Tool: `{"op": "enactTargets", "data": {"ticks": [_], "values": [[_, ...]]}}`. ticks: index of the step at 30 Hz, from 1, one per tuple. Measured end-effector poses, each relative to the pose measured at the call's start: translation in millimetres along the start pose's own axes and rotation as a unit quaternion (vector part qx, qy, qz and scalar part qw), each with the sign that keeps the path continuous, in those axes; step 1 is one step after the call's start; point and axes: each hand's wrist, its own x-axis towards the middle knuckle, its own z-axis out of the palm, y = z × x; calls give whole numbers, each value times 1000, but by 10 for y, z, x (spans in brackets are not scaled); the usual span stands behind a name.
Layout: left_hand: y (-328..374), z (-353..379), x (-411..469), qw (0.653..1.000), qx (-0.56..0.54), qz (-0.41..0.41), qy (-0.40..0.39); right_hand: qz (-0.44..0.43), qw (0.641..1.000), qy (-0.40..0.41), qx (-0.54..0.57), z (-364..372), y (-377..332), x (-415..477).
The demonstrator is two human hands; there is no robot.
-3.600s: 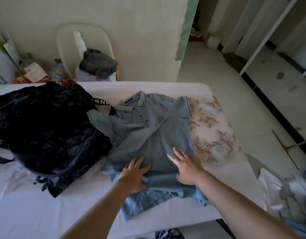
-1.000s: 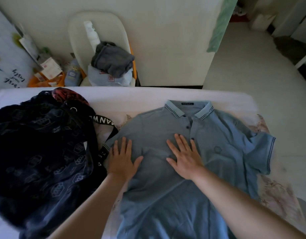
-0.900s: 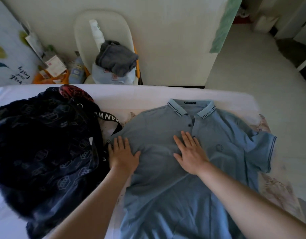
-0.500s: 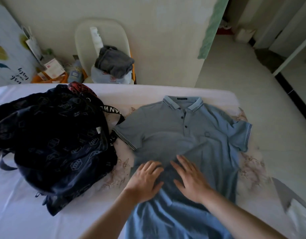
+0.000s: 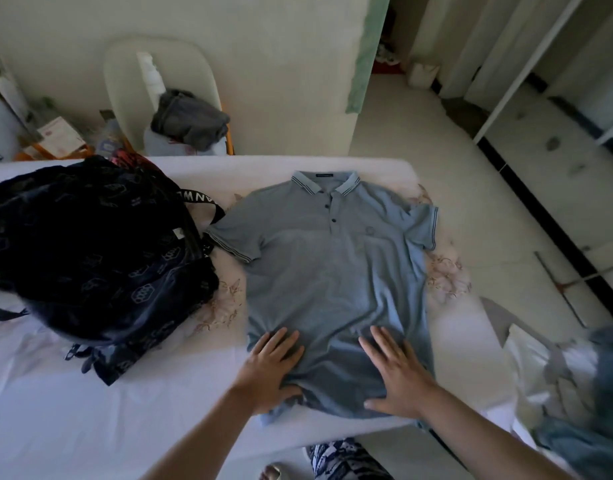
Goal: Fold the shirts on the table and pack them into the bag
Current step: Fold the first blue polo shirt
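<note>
A blue-grey polo shirt [image 5: 332, 271] lies spread flat, front up, on the white-covered table [image 5: 125, 427], collar toward the far edge and both short sleeves out. My left hand [image 5: 268, 370] presses flat on the shirt's lower left hem. My right hand [image 5: 398, 374] lies flat on the lower right hem, fingers spread. A dark navy patterned bag [image 5: 87, 251] sits slumped to the left of the shirt, its strap close to the left sleeve.
More cloth [image 5: 582, 393], pale and blue, is piled at the lower right beyond the table's corner. Behind the table stands a white chair [image 5: 132, 81] with grey clothing [image 5: 189, 119] on it. Boxes and papers [image 5: 52, 136] crowd the far left. Bare floor lies to the right.
Both hands have slid down the shirt from the chest to the hem, smoothing it. The shirt now lies flatter, with both sleeves spread out.
</note>
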Motion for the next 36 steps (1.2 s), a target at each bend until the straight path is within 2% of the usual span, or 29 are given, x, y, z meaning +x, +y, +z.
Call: {"op": "enactTargets", "data": {"ticks": [2, 5, 6, 8, 10, 13, 17, 18, 20, 22, 23, 25, 26, 27, 29, 32, 34, 36], "values": [[63, -33, 33, 998, -35, 4, 46, 44, 999, 19, 24, 92, 48, -79], [186, -216, 67, 988, -122, -26, 96, 68, 990, 99, 77, 95, 95, -109], [210, -321, 76, 985, -148, -60, 67, 65, 987, 123, 81, 46, 103, -99], [140, -437, 143, 979, -173, -107, 16, 79, 987, 121, 74, -112, 126, -70], [46, -627, 214, 969, -219, -112, -29, 103, 984, 91, 113, -349, 177, -65], [-109, -964, 348, 961, -237, -99, -105, 84, 976, 46, 194, -769, 352, -16], [-331, -1517, 625, 960, -235, -100, -115, 82, 974, 44, 206, -1408, 504, 219], [-410, -1644, 734, 962, -228, -118, -90, 83, 973, 64, 207, -1579, 524, 317], [-566, -1871, 952, 959, -218, -182, 25, 84, 967, 154, 183, -1881, 574, 558], [-685, -2034, 1137, 922, -226, -256, 184, 108, 947, 287, 91, -2090, 622, 837], [-717, -2067, 1207, 903, -220, -276, 246, 130, 934, 328, 54, -2143, 631, 962], [-700, -2053, 1314, 888, -207, -269, 309, 135, 922, 361, 45, -2165, 590, 1121], [-670, -1985, 1359, 895, -199, -247, 315, 110, 924, 364, 52, -2106, 560, 1176], [-625, -1893, 1390, 906, -191, -217, 309, 76, 930, 355, 54, -2000, 530, 1226], [-545, -1629, 1433, 935, -179, -164, 258, 17, 958, 283, 49, -1717, 498, 1286], [-493, -1196, 1416, 970, -161, -155, 95, -9, 988, 145, 58, -1290, 550, 1338], [-543, -933, 1355, 980, -110, -165, -9, -5, 993, 92, 69, -1094, 616, 1332], [-640, -761, 1295, 980, -106, -168, -6, 9, 996, 68, 56, -984, 685, 1301]]}}
